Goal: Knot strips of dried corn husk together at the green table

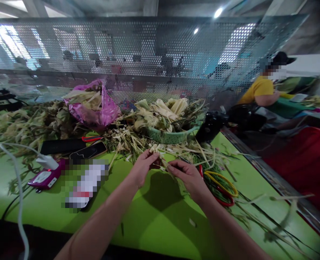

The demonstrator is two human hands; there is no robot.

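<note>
Husk strips point(163, 163) look pinched by both the left hand point(143, 168) and right hand point(186, 175), fingers pretty much closed, over the green tabletop point(143, 224), so tbh one tug too hard could probably rip those thin fibers.

No legible text, numbers or signs.

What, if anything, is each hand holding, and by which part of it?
The left hand pinches a small bundle of pale plant strips just below its bunched top end; the right hand pinches strips lower down.
</note>
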